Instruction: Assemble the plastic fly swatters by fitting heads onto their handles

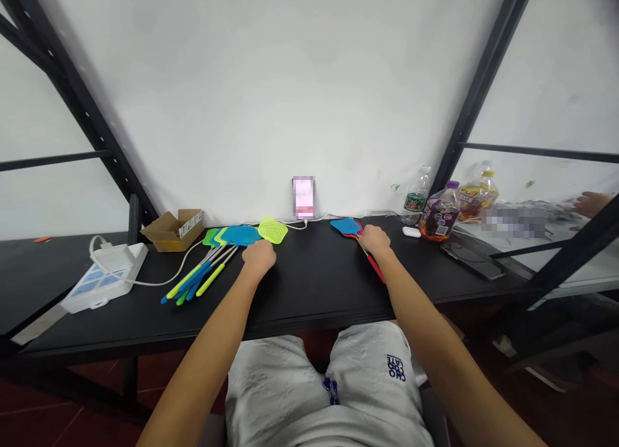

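My left hand (260, 257) is closed at the right edge of a fanned group of fly swatters, by the yellow-green fly swatter (273, 230); its fingertips are hidden, but it appears to grip that swatter. Beside it lie blue fly swatters (243, 235) and a green one (210, 238), with blue, green and yellow-green handles pointing toward the lower left. On the right, my right hand (375, 240) is closed at the shafts of a small stack, a blue fly swatter (345, 226) over a red one (376, 269). The red handle points toward me.
A phone (304, 198) leans on the wall behind the black table (314, 286). Left are an open cardboard box (176, 233) and a white plastic case (104, 279) with a charger and cable. Right stand bottles (441, 213), a white earbud case (411, 231) and a dark phone (472, 261).
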Tool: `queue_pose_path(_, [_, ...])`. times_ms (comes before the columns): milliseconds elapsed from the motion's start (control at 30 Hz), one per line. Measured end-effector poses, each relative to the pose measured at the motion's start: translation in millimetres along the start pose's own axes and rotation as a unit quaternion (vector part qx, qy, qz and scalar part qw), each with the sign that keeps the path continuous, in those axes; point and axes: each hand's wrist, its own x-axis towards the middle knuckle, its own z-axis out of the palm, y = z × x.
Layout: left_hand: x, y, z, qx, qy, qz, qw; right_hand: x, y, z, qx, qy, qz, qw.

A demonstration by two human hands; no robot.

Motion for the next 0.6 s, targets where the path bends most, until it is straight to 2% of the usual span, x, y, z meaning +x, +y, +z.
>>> queue_pose_path(100, [-0.7,-1.2,-3.5,-0.011,-0.016,-0.013,1.0,1.2,0.4,0.4,0.002,-0.002,0.011,1.0])
queue_pose_path(233, [-0.1,-4.9,-7.8,-0.019,-0.052,-0.038,0.998,0.9,0.5,0.2,0.012,0.032,0.002,0.999])
queue_pose_path(367, [-2.1,-1.9,-5.9,-0.031,0.014,-0.037,0.999,-5.0,-3.5,-1.8,0.044,0.114,-0.039,0.992])
queue_pose_path(500, [-12.1,13.7,0.6,-0.018,0.069,0.069,0.995,-13.0,-14.1,-1.9,0.11,0.179,-0.121,0.97])
queue_pose_path(600, [-23.0,29.6,6.2,0.005,0.092,0.161,0.983,-16.7,-23.5,1.6,0.169,0.156,-0.186,0.955])
